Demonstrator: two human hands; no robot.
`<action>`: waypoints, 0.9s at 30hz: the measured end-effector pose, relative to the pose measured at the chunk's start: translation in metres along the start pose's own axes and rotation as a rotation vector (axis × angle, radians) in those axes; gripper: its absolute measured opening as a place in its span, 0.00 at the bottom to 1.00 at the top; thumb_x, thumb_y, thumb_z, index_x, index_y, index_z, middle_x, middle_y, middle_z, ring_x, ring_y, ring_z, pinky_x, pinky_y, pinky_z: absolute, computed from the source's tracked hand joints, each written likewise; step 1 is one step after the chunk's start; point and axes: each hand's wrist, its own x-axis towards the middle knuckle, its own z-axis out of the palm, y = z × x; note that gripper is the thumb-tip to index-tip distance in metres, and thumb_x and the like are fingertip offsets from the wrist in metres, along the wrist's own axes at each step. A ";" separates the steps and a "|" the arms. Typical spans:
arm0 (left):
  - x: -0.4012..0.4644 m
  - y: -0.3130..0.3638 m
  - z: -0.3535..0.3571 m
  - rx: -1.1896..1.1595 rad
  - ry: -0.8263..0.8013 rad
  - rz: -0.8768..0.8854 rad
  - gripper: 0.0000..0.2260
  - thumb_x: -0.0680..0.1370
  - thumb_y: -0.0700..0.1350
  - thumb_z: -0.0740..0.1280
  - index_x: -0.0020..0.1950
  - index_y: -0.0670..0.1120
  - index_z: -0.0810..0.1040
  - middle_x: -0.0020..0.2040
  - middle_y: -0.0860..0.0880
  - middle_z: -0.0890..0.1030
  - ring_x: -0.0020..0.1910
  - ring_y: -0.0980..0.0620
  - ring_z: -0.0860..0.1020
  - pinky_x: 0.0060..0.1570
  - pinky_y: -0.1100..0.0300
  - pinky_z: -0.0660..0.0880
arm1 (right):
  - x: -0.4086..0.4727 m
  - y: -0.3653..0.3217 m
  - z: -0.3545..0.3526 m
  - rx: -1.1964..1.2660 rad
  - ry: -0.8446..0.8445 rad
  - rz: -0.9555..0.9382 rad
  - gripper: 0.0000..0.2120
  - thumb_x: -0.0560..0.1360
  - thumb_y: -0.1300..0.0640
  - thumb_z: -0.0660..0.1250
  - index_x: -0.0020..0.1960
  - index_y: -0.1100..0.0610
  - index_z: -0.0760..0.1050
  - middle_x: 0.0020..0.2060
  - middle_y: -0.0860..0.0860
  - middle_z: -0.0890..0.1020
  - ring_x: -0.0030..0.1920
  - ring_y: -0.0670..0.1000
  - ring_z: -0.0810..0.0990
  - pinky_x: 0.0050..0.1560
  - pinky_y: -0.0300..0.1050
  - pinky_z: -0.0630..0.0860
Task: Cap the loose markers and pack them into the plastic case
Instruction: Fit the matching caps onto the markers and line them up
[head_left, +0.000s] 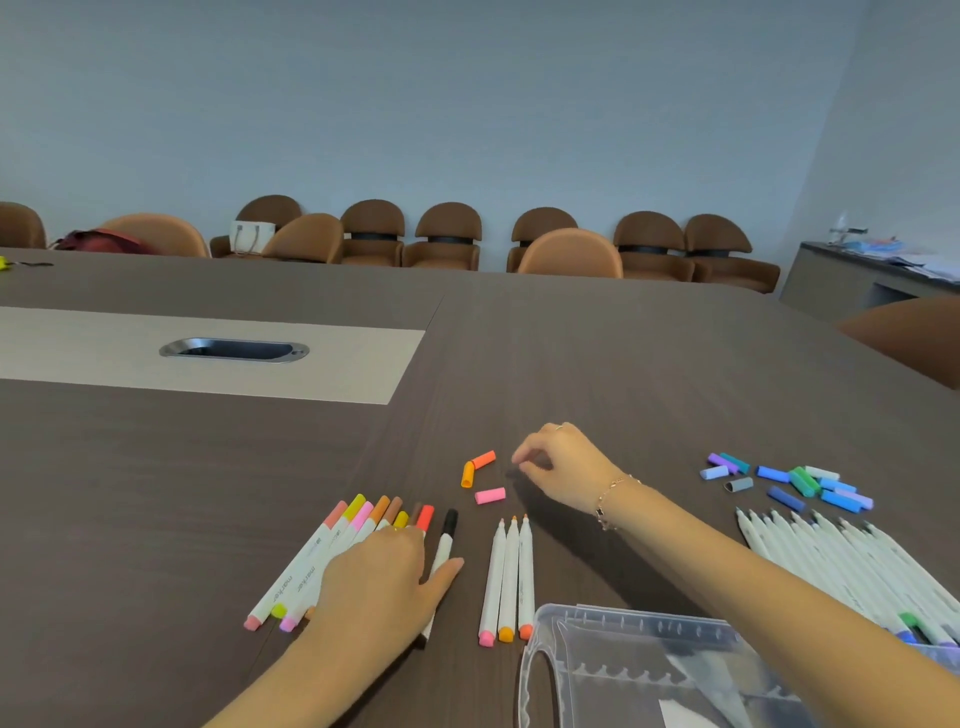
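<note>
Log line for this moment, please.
left hand on capped markers | right hand by loose caps | case holds no markers

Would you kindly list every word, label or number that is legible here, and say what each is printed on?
"marker": on the white barrel of a capped marker beside the left hand.
Small print on the neighbouring barrels is too blurred to read.
Nothing legible on the plastic case or loose caps.

Big dark wood-grain conference table (597, 353) here, pale inlay strip (322, 358) with a metal cable port (234, 349); brown armchairs (447, 236) line the plain blue-grey wall (467, 93), sideboard (852, 275) at right.
</note>
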 end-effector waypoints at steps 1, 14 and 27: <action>-0.001 0.002 0.000 -0.022 0.025 0.030 0.19 0.78 0.63 0.56 0.34 0.52 0.62 0.34 0.55 0.69 0.33 0.57 0.70 0.32 0.70 0.62 | 0.000 -0.002 0.001 0.014 -0.031 -0.032 0.09 0.77 0.53 0.64 0.55 0.50 0.80 0.54 0.49 0.77 0.57 0.48 0.70 0.61 0.45 0.71; -0.001 0.025 0.015 -0.224 -0.216 0.058 0.14 0.76 0.61 0.62 0.43 0.51 0.76 0.42 0.52 0.79 0.43 0.56 0.77 0.37 0.69 0.69 | -0.006 0.011 -0.001 0.175 -0.094 0.009 0.11 0.74 0.48 0.68 0.50 0.52 0.81 0.50 0.46 0.81 0.49 0.43 0.75 0.56 0.39 0.73; 0.013 0.003 -0.009 -0.277 -0.102 0.053 0.11 0.76 0.58 0.65 0.37 0.55 0.70 0.41 0.56 0.79 0.47 0.59 0.77 0.58 0.67 0.67 | -0.030 0.020 -0.029 0.401 -0.150 -0.108 0.08 0.72 0.49 0.70 0.49 0.50 0.83 0.44 0.43 0.83 0.45 0.40 0.79 0.40 0.29 0.72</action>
